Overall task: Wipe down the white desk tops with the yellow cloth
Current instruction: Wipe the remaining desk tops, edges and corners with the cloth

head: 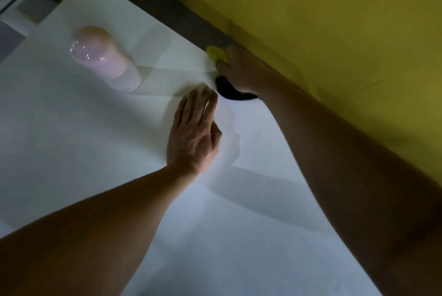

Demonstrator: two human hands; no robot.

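the right hand (239, 68) is at the far edge of the white desk (83, 152), right against the grey strip (167, 6) that runs below the yellow wall (334, 21). its fingers are bunched round the yellow cloth (215, 54), gripping it and holding it on the desk; only a small crumpled part of the cloth shows past the fingers. just under that hand sits a black curved thing (229, 90) on the desk, partly hidden by the wrist, too dark to tell what it is. the left hand (193, 133) lies flat on the desk nearer the person, fingers straight and together, holding nothing, its fingertips close to the black thing. a pink cylinder (102, 56), blurred, stands on the desk well to the left
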